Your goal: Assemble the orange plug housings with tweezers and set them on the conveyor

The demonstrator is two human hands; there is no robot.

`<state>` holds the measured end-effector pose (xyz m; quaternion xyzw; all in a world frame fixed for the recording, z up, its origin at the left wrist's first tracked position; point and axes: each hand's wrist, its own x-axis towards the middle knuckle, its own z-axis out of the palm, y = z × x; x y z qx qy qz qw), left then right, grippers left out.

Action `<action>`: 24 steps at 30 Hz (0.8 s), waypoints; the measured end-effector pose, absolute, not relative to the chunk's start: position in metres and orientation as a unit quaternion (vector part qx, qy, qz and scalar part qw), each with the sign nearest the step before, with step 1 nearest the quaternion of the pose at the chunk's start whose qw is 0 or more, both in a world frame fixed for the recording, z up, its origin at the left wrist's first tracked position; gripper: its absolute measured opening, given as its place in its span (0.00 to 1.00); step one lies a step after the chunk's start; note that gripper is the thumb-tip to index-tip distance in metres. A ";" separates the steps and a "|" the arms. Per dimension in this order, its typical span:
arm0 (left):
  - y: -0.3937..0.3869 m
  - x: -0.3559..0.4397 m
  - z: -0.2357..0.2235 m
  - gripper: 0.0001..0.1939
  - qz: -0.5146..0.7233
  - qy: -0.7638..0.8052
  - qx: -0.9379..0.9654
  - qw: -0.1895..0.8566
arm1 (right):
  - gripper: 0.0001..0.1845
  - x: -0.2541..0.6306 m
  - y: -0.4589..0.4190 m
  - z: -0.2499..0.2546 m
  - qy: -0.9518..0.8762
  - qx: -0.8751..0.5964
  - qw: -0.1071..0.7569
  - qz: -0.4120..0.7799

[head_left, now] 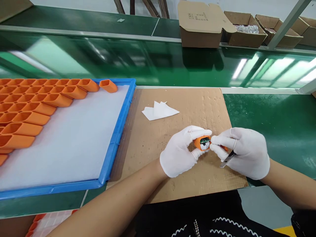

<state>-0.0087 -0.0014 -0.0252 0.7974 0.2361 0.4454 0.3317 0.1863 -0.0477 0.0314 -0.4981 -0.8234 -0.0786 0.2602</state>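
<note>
My left hand (181, 151), in a white glove, is closed around a small orange shell (197, 143) above the cardboard sheet. The shell's open end faces me and shows a green circuit board (204, 140) and something white below it. My right hand (243, 151), gloved too, pinches at the shell's right edge. Metal tweezers (228, 159) are tucked in its fingers, their end pointing down and left. A bit of orange (224, 148) shows between those fingers; whether it is a separate part I cannot tell.
Left of the cardboard sheet (197, 102) lies a blue-rimmed tray (116, 131) with rows of orange shells (29, 118). Folded white paper (160, 111) rests beyond my hands. On the raised back shelf stand cardboard boxes (201, 36), one holding clear pieces (248, 29). A metal post (287, 24) slants at right.
</note>
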 end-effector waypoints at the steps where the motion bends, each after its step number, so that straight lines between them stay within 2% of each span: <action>1: -0.002 -0.009 -0.026 0.16 0.444 0.233 0.799 0.332 | 0.13 0.186 -0.047 0.030 -0.823 -0.497 0.261 -0.091; 4: -0.002 -0.008 -0.028 0.17 0.443 0.232 0.799 0.333 | 0.17 0.186 -0.046 0.028 -0.829 -0.495 0.227 -0.125; 10: -0.003 -0.006 -0.029 0.16 0.431 0.241 0.793 0.357 | 0.17 0.184 -0.048 0.030 -0.828 -0.499 0.190 -0.172; 17: -0.005 -0.007 -0.028 0.18 0.399 0.266 0.766 0.427 | 0.20 0.179 -0.053 0.031 -0.802 -0.500 0.212 -0.249; 21: -0.004 -0.008 -0.031 0.18 0.396 0.259 0.743 0.473 | 0.21 0.181 -0.055 0.033 -0.801 -0.510 0.212 -0.230; 24: -0.003 -0.009 -0.030 0.17 0.409 0.253 0.750 0.455 | 0.16 0.183 -0.054 0.032 -0.816 -0.512 0.201 -0.177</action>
